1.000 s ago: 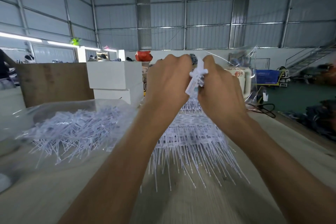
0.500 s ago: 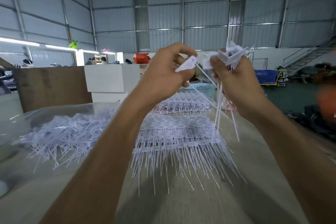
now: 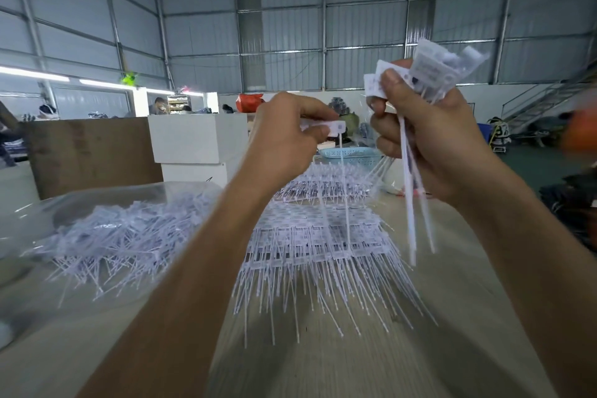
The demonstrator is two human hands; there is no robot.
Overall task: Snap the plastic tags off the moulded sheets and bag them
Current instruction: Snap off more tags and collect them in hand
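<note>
My left hand (image 3: 284,136) pinches a single white plastic tag (image 3: 334,127) by its flat head, its thin tail hanging down. My right hand (image 3: 426,136) grips a bunch of snapped-off tags (image 3: 433,69), heads sticking up above the fist and tails (image 3: 415,220) dangling below. Both hands are raised above the table. Beneath them lies a stack of white moulded tag sheets (image 3: 319,236) with their tails fanned toward me. At the left, a clear plastic bag (image 3: 80,203) holds a heap of loose tags (image 3: 122,233).
The pale wooden table (image 3: 323,365) stretches toward me. White boxes (image 3: 197,142) and a brown board (image 3: 93,152) stand behind the bag. A light blue basket (image 3: 352,152) sits beyond the sheets. Past the table's right edge lies green floor with dark clutter.
My hands came apart from one joined bundle and rose. The right hand lifted with the bunch, and the left drew away holding one separate tag.
</note>
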